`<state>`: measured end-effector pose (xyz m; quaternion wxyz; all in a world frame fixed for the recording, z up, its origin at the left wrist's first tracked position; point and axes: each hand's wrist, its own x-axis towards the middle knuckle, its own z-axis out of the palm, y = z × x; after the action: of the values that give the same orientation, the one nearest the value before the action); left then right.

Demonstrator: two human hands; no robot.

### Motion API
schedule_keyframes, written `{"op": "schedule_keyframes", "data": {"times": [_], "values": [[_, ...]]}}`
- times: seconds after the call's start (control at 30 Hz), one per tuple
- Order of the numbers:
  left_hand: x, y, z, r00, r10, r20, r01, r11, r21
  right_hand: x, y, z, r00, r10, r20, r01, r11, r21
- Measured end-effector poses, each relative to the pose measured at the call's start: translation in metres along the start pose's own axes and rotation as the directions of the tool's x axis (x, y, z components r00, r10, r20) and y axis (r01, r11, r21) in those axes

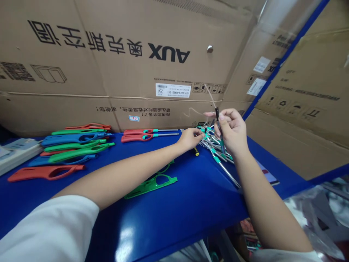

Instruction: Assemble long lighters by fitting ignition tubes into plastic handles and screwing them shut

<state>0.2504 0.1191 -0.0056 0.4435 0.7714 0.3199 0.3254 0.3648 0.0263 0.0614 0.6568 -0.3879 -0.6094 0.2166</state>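
My right hand (231, 133) is raised over the right part of the blue table, its fingers closed round a slim black part (217, 113) with a thin pale wire (210, 95) rising from its top. Lower and to the left, my left hand (191, 138) is pinched at the edge of a pile of lighter nozzles (218, 154), silver tubes with teal ends. What its fingertips hold, if anything, is too small to make out. Below that hand lies a yellow-ended tool (196, 152), partly hidden. A green lighter shell half (152, 183) rests nearer me, partly behind my left forearm.
Red, green and blue lighter shells (79, 149) are stacked at the left beside a white box (19, 154). Two red lighters with metal nozzles (139, 138) lie at the back. Cardboard walls (103, 80) stand behind and right of the blue table (174, 225).
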Motion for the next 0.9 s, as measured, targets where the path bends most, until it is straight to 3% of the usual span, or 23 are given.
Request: {"op": "schedule_keyframes", "data": {"times": [0.33,0.9], "values": [[0.006,-0.002,-0.010,0.999,-0.054,0.001,0.053,0.983,-0.176,0.008,0.012,-0.008,0.998,0.050,-0.047,-0.050,0.999,0.000],[0.003,0.013,-0.028,0.990,-0.125,-0.071,0.092,0.930,-0.356,0.013,0.014,-0.019,0.968,0.242,-0.072,-0.235,0.967,0.098]]}}
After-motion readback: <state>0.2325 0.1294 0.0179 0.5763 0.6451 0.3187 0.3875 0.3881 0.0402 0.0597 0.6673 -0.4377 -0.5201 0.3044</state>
